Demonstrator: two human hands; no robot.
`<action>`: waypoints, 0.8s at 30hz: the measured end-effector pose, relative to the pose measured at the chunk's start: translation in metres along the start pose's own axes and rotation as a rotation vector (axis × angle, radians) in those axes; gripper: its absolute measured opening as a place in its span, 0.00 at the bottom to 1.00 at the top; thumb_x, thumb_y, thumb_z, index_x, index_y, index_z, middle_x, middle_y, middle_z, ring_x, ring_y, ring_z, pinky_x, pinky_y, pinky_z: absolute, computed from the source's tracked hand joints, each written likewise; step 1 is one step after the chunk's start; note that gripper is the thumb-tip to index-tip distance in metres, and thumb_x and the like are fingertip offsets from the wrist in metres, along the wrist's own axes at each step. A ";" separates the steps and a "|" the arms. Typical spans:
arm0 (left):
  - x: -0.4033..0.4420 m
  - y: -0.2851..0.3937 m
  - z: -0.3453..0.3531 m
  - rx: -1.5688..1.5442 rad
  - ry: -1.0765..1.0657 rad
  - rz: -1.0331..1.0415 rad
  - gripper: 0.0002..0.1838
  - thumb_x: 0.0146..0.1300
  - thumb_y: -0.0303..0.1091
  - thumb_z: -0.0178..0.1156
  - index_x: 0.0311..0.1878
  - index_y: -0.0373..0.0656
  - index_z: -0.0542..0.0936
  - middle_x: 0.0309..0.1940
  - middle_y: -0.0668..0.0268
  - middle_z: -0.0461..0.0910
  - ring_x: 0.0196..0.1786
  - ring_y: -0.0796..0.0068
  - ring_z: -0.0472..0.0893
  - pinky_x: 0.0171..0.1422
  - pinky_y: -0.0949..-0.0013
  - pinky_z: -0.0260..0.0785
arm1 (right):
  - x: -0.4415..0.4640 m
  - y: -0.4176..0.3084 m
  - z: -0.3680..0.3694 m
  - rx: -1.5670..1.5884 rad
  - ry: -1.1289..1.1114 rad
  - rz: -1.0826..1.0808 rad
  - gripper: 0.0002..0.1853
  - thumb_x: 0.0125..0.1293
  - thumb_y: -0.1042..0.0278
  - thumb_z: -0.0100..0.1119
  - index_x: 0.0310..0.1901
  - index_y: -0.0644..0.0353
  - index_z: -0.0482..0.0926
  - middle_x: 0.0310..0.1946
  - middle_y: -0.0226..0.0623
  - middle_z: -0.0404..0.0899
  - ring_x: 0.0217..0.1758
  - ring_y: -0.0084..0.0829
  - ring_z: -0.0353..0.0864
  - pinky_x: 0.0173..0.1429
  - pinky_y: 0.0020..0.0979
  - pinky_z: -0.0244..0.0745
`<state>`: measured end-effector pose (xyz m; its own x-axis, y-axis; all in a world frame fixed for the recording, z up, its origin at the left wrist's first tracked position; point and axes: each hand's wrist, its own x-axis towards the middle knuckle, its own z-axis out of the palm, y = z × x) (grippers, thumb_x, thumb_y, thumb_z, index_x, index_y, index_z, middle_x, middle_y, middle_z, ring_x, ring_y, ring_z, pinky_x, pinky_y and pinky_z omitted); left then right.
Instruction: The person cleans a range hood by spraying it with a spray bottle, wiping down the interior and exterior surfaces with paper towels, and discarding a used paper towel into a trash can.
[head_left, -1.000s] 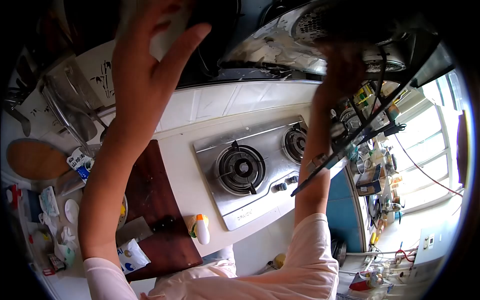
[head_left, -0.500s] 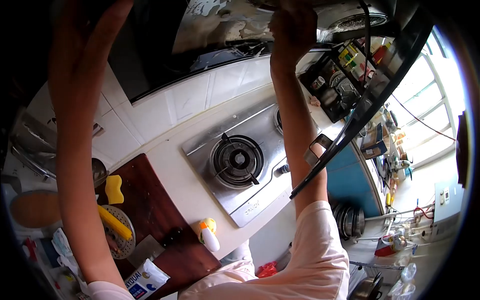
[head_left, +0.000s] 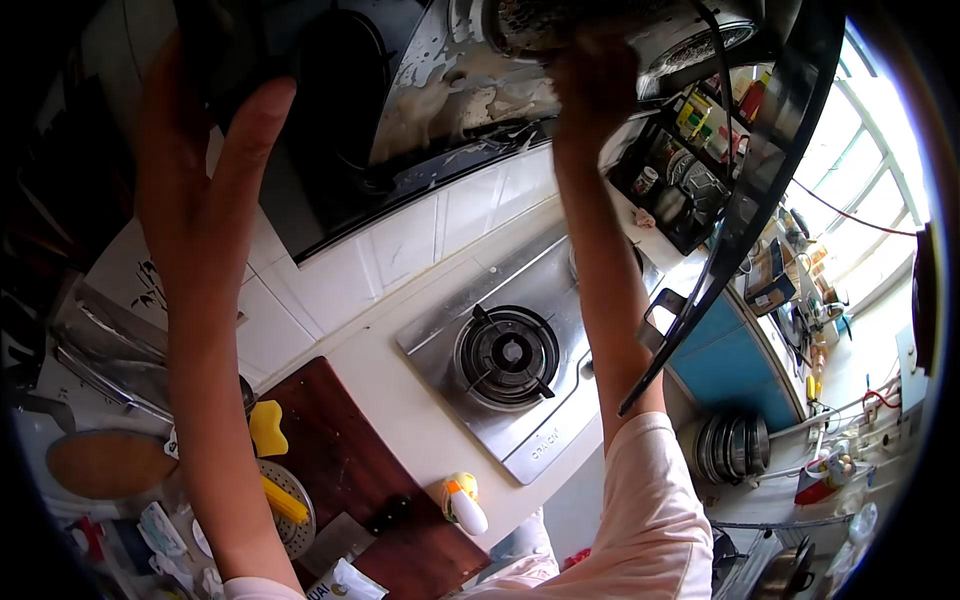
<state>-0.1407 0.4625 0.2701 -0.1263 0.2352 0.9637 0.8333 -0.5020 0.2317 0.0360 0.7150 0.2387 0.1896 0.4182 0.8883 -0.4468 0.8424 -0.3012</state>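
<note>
Overhead is a range hood [head_left: 465, 95], its metal underside wet and streaked with foam-like patches. My right hand [head_left: 595, 95] is raised to this underside with fingers curled. Shadow hides whatever the fingers hold. On the other side my left hand [head_left: 200, 170] is lifted beside the hood's dark left part, thumb stretched away from the fingers. Those fingertips fade into the dark, so contact with the hood cannot be made out. Below both arms is a steel gas stove [head_left: 510, 355] with a round black burner.
A dark hood panel [head_left: 740, 220] slants down beside my right arm. On the counter are a brown cutting board [head_left: 345, 440], a yellow sponge [head_left: 268, 428], a cleaver [head_left: 345, 540] and a white-and-orange spray bottle [head_left: 465, 508]. A black rack [head_left: 670, 180] holds jars at the back.
The view has shifted, so the stove and counter appear lower and further right, with more of the hood's underside showing. My right hand stays at the underside, my left raised.
</note>
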 end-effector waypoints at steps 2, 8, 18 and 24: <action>0.001 0.001 0.001 0.000 -0.006 -0.014 0.32 0.62 0.45 0.65 0.65 0.42 0.67 0.55 0.60 0.75 0.59 0.69 0.74 0.66 0.66 0.61 | -0.020 0.003 0.013 -0.181 -0.073 -0.103 0.15 0.57 0.79 0.61 0.46 0.56 0.73 0.37 0.29 0.76 0.26 0.16 0.74 0.19 0.17 0.66; -0.002 -0.001 -0.007 0.113 -0.044 -0.034 0.33 0.61 0.44 0.65 0.65 0.42 0.67 0.58 0.58 0.73 0.61 0.65 0.73 0.66 0.63 0.61 | 0.004 0.005 -0.041 -0.343 -0.032 -0.166 0.11 0.59 0.77 0.60 0.44 0.57 0.78 0.34 0.28 0.75 0.28 0.15 0.74 0.22 0.17 0.65; -0.007 -0.015 -0.013 0.275 -0.033 -0.152 0.42 0.57 0.64 0.61 0.67 0.46 0.64 0.60 0.57 0.70 0.63 0.62 0.69 0.69 0.63 0.57 | 0.000 0.086 -0.033 -0.133 0.219 -0.088 0.12 0.68 0.63 0.58 0.45 0.60 0.69 0.34 0.30 0.72 0.35 0.23 0.72 0.37 0.26 0.70; -0.006 -0.017 -0.016 0.256 -0.046 -0.100 0.41 0.58 0.62 0.61 0.67 0.45 0.64 0.60 0.58 0.70 0.63 0.63 0.69 0.68 0.64 0.57 | -0.061 0.024 0.015 -0.241 -0.037 -0.013 0.16 0.59 0.83 0.56 0.49 0.58 0.71 0.38 0.26 0.74 0.29 0.15 0.71 0.24 0.16 0.62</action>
<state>-0.1626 0.4558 0.2623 -0.1952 0.3140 0.9291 0.9274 -0.2491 0.2790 0.0004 0.7048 0.1821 0.1598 0.3976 0.9035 -0.2223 0.9063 -0.3595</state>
